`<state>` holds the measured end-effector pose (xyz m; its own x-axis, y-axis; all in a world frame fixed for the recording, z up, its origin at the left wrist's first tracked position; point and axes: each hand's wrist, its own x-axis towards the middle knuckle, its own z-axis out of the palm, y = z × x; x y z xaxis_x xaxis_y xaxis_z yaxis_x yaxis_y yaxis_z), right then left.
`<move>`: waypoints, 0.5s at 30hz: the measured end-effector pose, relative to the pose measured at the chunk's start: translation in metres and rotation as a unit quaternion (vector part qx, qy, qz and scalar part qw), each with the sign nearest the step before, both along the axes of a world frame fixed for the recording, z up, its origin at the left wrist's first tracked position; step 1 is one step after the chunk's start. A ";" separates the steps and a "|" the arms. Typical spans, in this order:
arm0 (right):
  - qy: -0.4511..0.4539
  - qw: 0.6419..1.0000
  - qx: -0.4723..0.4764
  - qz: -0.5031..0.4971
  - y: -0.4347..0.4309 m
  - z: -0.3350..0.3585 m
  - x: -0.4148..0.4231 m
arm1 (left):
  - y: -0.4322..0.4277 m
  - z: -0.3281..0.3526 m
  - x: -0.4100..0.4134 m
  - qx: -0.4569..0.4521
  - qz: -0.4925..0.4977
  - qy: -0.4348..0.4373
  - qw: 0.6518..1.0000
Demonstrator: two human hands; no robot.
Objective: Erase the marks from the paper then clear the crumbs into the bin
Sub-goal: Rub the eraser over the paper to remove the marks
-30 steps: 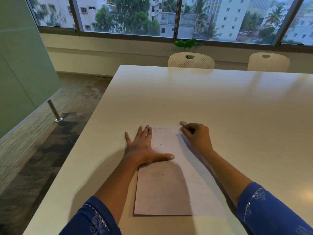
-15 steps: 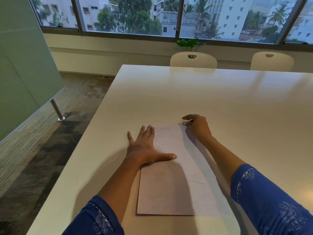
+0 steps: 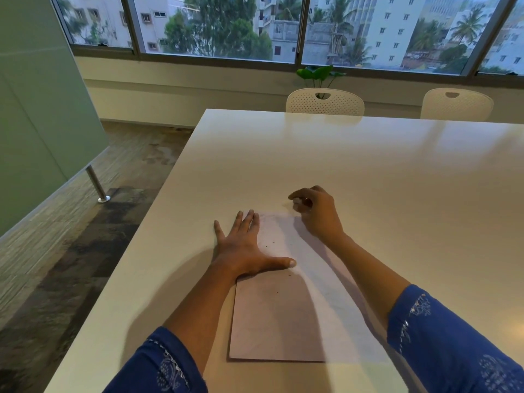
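A white sheet of paper (image 3: pixel 283 316) lies on the white table (image 3: pixel 368 171) near its front edge. A few small dark crumbs (image 3: pixel 270 244) speckle the sheet's upper half. My left hand (image 3: pixel 243 248) lies flat with fingers spread on the paper's top left corner, thumb stretched across the sheet. My right hand (image 3: pixel 317 214) hovers at the paper's top right corner, its fingers curled around a small pale eraser (image 3: pixel 298 204) pinched between thumb and fingertips. No bin is in view.
Two white perforated chairs (image 3: pixel 324 102) (image 3: pixel 456 104) stand at the table's far side, with a green plant (image 3: pixel 320 72) behind them below the window. The table's left edge drops to a patterned floor, where a metal post (image 3: pixel 96 184) foots a green partition.
The eraser lay on the table beyond the paper; my right hand reached to it, closed on it and now holds it just off the surface. My left hand stayed pressed flat.
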<state>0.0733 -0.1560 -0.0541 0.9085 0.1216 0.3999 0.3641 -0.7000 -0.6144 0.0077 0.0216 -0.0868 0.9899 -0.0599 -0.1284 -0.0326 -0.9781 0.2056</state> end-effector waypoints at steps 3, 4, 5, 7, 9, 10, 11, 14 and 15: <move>0.078 0.993 0.085 0.038 0.016 0.001 -0.032 | 0.001 -0.002 0.001 -0.008 -0.004 -0.009 1.000; 0.096 0.990 0.097 0.047 0.020 -0.003 -0.040 | 0.001 -0.003 0.002 -0.007 -0.004 -0.010 1.000; 0.107 0.987 0.108 0.049 0.022 -0.008 -0.047 | 0.001 -0.004 0.003 -0.002 -0.003 -0.009 1.000; 0.105 0.985 0.127 0.046 0.024 -0.019 -0.056 | 0.000 -0.004 0.003 0.006 0.001 -0.004 1.000; 0.089 0.987 0.127 0.044 0.023 -0.027 -0.059 | 0.000 -0.003 0.003 0.005 0.001 -0.002 1.000; 0.080 0.988 0.121 0.044 0.023 -0.028 -0.059 | 0.000 -0.002 0.002 0.004 0.000 -0.005 1.000; 0.074 0.990 0.116 0.045 0.023 -0.029 -0.059 | 0.000 -0.001 0.001 0.003 -0.001 -0.008 1.000; 0.069 0.990 0.117 0.043 0.022 -0.029 -0.060 | -0.001 -0.001 -0.003 0.013 -0.004 -0.022 1.000; 0.068 0.990 0.118 0.043 0.022 -0.029 -0.060 | -0.001 -0.001 -0.006 0.018 -0.006 -0.026 0.999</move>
